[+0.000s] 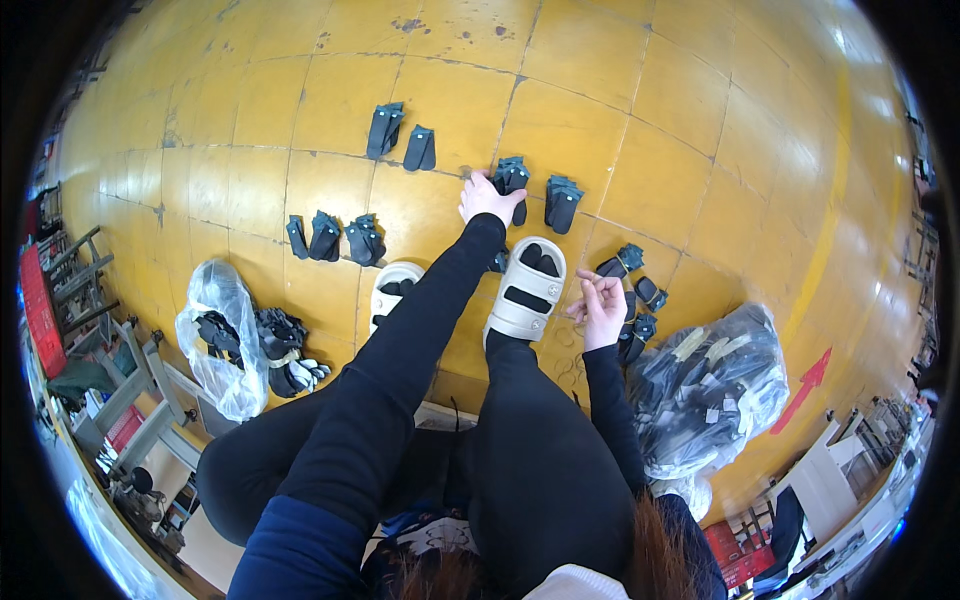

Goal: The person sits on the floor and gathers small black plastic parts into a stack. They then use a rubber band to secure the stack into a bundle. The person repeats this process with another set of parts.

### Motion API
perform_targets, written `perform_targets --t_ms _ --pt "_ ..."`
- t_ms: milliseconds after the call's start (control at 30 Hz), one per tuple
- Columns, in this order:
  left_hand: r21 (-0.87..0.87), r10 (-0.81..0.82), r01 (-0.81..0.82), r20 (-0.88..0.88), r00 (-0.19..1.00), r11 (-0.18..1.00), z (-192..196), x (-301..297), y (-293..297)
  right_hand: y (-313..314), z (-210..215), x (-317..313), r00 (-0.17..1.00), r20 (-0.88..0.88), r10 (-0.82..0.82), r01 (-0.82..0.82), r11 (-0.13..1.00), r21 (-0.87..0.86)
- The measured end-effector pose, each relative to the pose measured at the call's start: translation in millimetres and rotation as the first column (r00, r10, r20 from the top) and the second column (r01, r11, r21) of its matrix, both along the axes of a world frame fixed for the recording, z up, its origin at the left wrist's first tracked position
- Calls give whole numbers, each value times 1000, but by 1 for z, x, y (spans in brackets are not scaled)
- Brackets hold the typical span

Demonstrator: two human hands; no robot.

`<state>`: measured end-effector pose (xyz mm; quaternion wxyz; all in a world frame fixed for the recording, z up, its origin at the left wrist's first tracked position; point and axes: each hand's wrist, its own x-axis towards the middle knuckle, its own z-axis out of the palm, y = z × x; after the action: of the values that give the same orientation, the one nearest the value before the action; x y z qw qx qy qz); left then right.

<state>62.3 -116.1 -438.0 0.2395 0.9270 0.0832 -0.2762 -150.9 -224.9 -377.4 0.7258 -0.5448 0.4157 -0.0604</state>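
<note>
My left hand (488, 198) reaches forward across the yellow floor. Its thumb and fingers close around the sides of a stack of dark folded fabric pieces (511, 177) with small pale labels; I cannot tell whether they are gloves or socks. Just to the right lies a similar stack (564, 204). My right hand (600, 305) hovers beside my right sandal, its index finger extended and the others loosely bent. Nothing shows in it. Nearest to it are dark bundles (622, 262) with yellowish bands around them, and thin loose bands (570, 368) lie on the floor below.
More dark stacks (385, 131) lie ahead, with others (324, 236) to the left. A clear plastic bag (222, 330) and loose dark gloves (280, 335) sit at left. A larger filled plastic bag (712, 385) stands at right. Metal frames (150, 400) line the left side.
</note>
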Motion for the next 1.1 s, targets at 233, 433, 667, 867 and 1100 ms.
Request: perform_targets --t_ms 233,433,667,867,1100 --pt "-17 -90 90 38 995 996 4 -3 -2 3 4 4 998 41 51 -49 998 -41" --pt "-59 -73 76 64 995 995 12 -3 3 -1 -3 -8 994 -43 100 -105 984 -144" --pt "277 -438 392 129 889 877 17 -5 64 2 -9 -8 994 -113 -10 -11 983 -182" --pt "243 -390 331 260 883 912 -9 -22 90 7 -5 0 997 -69 25 -37 984 -174" --pt "168 -382 349 245 891 922 -20 -25 89 6 3 7 998 -10 60 -61 989 -132"
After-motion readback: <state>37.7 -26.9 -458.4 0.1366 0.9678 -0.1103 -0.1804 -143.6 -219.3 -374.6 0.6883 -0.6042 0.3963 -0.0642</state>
